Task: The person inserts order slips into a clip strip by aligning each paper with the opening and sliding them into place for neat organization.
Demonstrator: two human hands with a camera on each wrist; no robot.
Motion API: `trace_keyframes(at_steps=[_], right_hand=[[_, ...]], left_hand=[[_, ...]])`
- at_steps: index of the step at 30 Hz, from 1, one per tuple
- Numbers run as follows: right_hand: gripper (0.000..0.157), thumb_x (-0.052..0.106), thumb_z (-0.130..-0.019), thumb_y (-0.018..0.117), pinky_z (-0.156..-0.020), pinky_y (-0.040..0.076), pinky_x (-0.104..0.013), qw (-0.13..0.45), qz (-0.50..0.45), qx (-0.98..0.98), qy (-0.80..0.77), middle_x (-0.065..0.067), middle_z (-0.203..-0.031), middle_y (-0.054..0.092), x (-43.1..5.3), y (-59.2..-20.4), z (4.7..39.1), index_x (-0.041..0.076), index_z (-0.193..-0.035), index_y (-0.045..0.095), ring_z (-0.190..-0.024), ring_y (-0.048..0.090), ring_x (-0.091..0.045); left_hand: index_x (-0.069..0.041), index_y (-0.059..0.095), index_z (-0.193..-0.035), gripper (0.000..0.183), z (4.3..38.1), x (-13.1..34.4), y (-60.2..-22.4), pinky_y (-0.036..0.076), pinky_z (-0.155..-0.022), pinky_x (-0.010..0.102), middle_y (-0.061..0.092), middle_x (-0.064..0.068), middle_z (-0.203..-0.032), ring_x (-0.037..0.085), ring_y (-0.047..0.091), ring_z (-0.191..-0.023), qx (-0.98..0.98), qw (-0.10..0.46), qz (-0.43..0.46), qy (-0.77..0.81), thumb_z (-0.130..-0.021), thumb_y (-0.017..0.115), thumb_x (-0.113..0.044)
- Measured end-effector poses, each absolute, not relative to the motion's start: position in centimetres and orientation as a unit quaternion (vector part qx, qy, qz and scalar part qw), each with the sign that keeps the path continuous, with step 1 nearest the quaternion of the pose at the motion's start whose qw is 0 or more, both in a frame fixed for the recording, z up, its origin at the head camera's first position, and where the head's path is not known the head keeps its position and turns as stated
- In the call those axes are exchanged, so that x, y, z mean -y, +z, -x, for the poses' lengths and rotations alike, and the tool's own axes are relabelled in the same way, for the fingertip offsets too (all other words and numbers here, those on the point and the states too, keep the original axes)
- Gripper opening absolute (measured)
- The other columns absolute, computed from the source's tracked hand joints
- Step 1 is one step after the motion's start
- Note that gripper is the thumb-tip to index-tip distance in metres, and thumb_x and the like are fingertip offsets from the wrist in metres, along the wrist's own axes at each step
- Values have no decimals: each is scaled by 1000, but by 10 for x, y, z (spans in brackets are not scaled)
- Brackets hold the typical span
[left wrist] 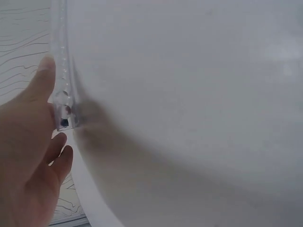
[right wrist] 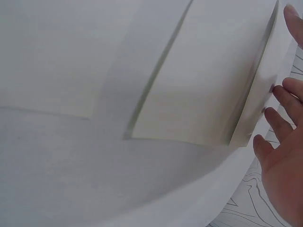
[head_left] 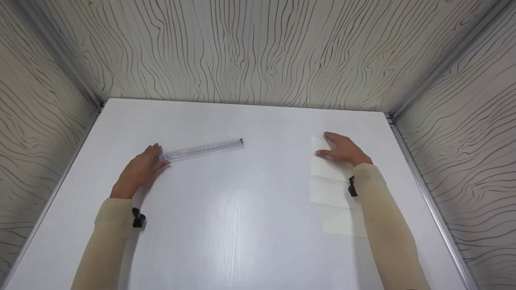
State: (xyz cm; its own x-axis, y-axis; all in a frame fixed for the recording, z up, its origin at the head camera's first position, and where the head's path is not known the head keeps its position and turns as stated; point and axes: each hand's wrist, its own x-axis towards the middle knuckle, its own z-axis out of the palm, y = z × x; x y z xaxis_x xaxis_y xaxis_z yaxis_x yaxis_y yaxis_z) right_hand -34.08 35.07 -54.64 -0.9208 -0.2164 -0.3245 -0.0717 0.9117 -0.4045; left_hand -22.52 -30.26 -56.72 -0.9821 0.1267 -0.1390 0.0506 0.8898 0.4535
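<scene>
In the head view, my left hand (head_left: 139, 169) holds the near end of a long clear plastic tube (head_left: 205, 149) with rounded, bead-like shapes along it. Thumb and fingers lie on opposite sides of that end, and the far tip is dark. The left wrist view shows the thumb along the tube (left wrist: 65, 90), the other fingers bent below its end. My right hand (head_left: 342, 149) reaches over the topmost of the pale cream paper pieces (head_left: 328, 165). In the right wrist view its spread fingertips are right at the raised edge of the paper (right wrist: 199, 85).
The paper pieces run in a column down the right of the white table (head_left: 225, 193), partly under the right sleeve (head_left: 383, 221). Wood-patterned panels (head_left: 242, 52) wall the table at the back and both sides, with metal rails (head_left: 435, 209) along the side edges.
</scene>
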Motion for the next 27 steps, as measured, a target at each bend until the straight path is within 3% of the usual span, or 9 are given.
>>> trace_keyframes(at_steps=[10,17,27], right_hand=[[106,69,-91,70,-136,16,-62,184,70,-960,-200,-16,-176,23,-351,-552,337,12,-168,25,-164,17,-43],[104,67,-92,71,-135,14,-63,179,77,-960,-200,-18,-176,23,-350,-552,340,11,-168,26,-163,17,-46],[104,65,-92,72,-135,17,-64,180,79,-960,-201,-18,-175,24,-353,-550,343,11,-168,26,-163,18,-45]], left_hand=[[2,45,-152,61,223,309,-568,25,-130,67,29,30,-169,51,26,-158,-969,88,-53,224,-110,55,-42],[-4,34,-164,65,216,315,-567,19,-132,66,26,24,-173,48,22,-160,-966,103,-42,236,-113,45,-43],[-13,30,-166,58,216,316,-565,19,-133,64,27,17,-174,44,21,-162,-963,105,-21,248,-116,34,-41]])
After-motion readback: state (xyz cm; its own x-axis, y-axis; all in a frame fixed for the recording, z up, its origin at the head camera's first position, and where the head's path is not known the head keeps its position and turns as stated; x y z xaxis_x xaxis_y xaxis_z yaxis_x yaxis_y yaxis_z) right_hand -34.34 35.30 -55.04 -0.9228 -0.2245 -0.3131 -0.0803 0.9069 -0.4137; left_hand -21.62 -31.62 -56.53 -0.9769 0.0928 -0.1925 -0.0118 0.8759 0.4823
